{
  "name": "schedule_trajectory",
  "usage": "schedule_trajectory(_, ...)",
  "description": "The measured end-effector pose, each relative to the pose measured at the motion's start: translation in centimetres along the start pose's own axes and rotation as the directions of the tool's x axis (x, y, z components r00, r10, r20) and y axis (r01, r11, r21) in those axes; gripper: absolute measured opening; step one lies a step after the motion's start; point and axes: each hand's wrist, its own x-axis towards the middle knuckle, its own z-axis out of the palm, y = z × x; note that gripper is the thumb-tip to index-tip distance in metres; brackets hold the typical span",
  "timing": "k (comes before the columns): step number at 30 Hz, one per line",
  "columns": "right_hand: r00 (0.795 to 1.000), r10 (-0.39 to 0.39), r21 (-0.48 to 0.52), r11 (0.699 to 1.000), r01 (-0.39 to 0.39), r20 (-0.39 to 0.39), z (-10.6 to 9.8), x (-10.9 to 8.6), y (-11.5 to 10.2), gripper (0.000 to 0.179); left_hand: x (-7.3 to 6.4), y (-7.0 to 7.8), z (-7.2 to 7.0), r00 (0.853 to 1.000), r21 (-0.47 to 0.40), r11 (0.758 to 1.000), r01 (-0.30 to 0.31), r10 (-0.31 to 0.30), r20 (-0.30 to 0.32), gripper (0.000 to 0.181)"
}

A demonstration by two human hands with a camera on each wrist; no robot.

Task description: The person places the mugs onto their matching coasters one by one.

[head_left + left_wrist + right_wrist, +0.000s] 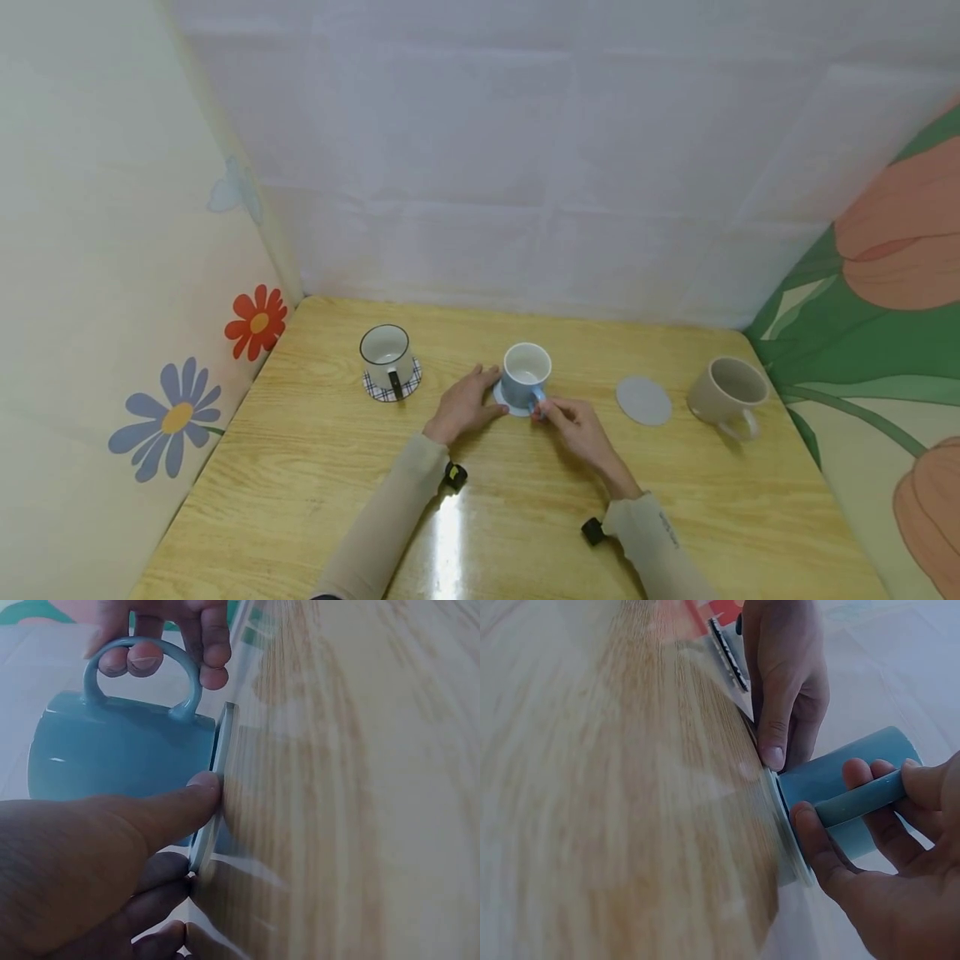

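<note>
Centre frame, the right hand (582,429) pinches the handle (537,399) of the light-blue ceramic mug (519,389); the spread left hand (467,405) touches the round pale-blue coaster (513,412) beneath, probably steadying it.

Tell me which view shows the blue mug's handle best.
The left wrist view: the handle appears side-on there, nearly its whole loop visible. The right wrist view shows it nearly edge-on, gripped by the right hand; the head view shows it small, partly covered by that hand.
</note>
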Motion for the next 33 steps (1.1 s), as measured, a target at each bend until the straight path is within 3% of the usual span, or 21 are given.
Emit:
schedule_trajectory(14, 1.0, -0.021, 0.005, 1.0, 0.021, 0.006, -0.24, 0.17, 0.43, 0.027, 0.19, 0.05, 0.02, 1.0, 0.017, 1.0, 0.002, -0.002, 0.004, 0.074)
schedule_trajectory(25, 0.998, 0.046, 0.034, 0.998, -0.048, 0.042, -0.19, 0.01, 0.54, 0.03, 0.03, -0.23, 0.29, 1.0, 0.018, 1.0, -0.003, 0.003, 0.005, 0.074)
schedule_trajectory(33, 0.998, 0.018, 0.049, 0.999, -0.021, 0.059, -0.29, 0.22, 0.4, 0.03, 0.1, -0.21, 0.01, 1.0, 0.013, 1.0, -0.015, 0.015, 0.001, 0.074)
